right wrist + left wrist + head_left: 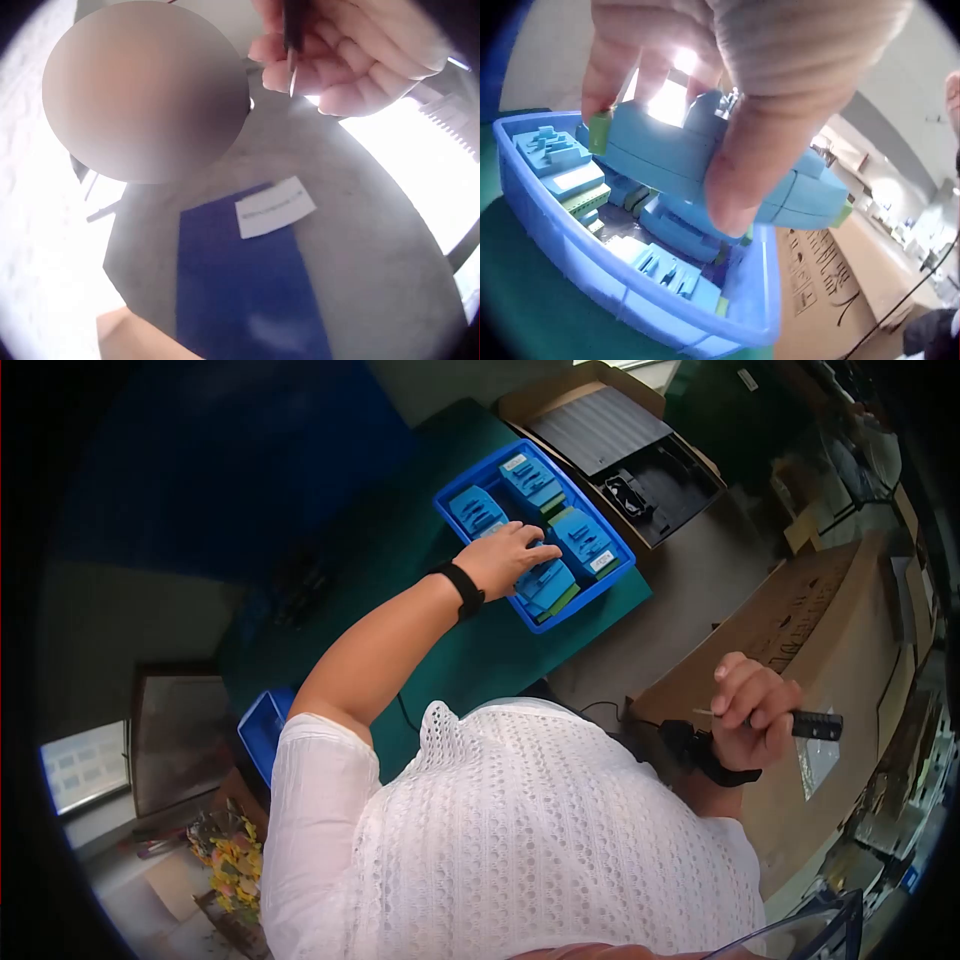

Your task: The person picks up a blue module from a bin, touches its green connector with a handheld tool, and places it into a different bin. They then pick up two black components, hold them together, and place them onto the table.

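A blue plastic bin (482, 458) holds several blue electronic modules with green terminal blocks, such as the one at its far end (530, 478). My left hand (500, 563) reaches into the bin. In the left wrist view its thumb and fingers grip one blue module (664, 154), tilted above the others, with a green block at each end. Away from the bin, my right hand (750, 705) holds a screwdriver (818, 726) by its black handle. The thin metal tip (292, 84) shows past the fingers in the right wrist view.
The bin stands on a green table (440, 650). Behind it is an open cardboard box (600, 378) with black and grey parts. A large printed carton (810, 620) stands at the right. Another blue bin (262, 725) is at the lower left.
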Demonstrator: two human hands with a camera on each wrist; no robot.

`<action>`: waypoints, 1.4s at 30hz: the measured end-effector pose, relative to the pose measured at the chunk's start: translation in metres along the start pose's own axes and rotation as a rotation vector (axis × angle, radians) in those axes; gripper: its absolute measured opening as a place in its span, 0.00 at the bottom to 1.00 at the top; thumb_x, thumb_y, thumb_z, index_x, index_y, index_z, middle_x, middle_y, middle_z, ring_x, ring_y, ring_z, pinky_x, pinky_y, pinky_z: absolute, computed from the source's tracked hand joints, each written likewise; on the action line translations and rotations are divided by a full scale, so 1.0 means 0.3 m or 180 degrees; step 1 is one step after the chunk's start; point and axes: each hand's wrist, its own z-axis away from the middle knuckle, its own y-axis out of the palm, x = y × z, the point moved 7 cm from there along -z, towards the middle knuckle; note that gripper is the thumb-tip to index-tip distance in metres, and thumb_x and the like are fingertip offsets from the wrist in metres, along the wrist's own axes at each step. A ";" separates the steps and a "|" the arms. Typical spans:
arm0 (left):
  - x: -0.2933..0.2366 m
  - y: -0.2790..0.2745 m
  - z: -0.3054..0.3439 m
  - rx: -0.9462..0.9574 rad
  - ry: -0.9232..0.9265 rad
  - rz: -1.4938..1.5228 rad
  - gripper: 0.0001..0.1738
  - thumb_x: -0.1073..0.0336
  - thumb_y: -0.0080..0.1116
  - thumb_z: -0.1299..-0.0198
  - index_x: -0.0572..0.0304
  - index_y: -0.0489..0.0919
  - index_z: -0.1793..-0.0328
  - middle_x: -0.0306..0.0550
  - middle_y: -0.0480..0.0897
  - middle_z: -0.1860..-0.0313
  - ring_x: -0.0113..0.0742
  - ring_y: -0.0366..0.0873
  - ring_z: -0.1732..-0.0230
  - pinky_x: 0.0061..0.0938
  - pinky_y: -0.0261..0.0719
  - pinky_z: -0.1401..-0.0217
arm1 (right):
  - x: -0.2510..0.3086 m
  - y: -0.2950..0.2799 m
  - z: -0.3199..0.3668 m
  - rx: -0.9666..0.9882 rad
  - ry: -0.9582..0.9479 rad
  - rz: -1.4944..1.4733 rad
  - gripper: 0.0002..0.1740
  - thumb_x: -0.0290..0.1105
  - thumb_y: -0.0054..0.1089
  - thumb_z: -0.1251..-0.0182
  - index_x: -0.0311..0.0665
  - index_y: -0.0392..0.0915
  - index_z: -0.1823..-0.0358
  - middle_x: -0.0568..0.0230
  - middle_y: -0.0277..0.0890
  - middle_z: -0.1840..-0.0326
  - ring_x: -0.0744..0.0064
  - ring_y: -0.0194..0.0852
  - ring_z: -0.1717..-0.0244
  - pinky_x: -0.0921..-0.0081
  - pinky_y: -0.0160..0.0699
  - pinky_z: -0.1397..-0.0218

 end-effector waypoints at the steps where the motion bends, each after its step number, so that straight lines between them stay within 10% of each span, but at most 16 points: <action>1: -0.007 0.016 -0.028 0.0166 0.0056 -0.0203 0.42 0.76 0.68 0.62 0.38 0.67 0.37 0.48 0.65 0.38 0.48 0.63 0.36 0.36 0.72 0.39 | -0.016 -0.038 0.025 -0.0266 0.0127 0.0081 0.16 0.41 0.42 0.31 0.44 0.63 0.77 0.65 0.72 0.82 0.68 0.72 0.75 0.65 0.66 0.55; 9: -0.006 0.153 -0.161 0.0952 0.0270 -0.0960 0.29 0.76 0.52 0.47 0.37 0.69 0.39 0.48 0.66 0.41 0.52 0.65 0.38 0.35 0.81 0.51 | -0.049 -0.148 0.111 -0.0804 0.0408 0.0714 0.14 0.40 0.43 0.33 0.42 0.62 0.76 0.62 0.70 0.80 0.68 0.69 0.74 0.65 0.65 0.55; 25: 0.051 0.180 -0.113 0.1419 0.0119 0.0003 0.36 0.81 0.47 0.48 0.37 0.64 0.33 0.53 0.58 0.31 0.54 0.54 0.30 0.40 0.63 0.33 | -0.147 -0.142 0.123 -0.0773 0.0729 0.0698 0.13 0.38 0.42 0.33 0.41 0.61 0.75 0.61 0.69 0.78 0.68 0.67 0.72 0.66 0.63 0.54; 42: 0.046 0.171 -0.051 0.0599 -0.0282 0.0159 0.45 0.86 0.47 0.52 0.34 0.56 0.29 0.53 0.51 0.27 0.60 0.47 0.28 0.46 0.55 0.29 | -0.199 -0.080 0.115 -0.0711 0.0850 0.0497 0.12 0.37 0.42 0.33 0.38 0.64 0.72 0.58 0.70 0.77 0.67 0.67 0.72 0.66 0.64 0.56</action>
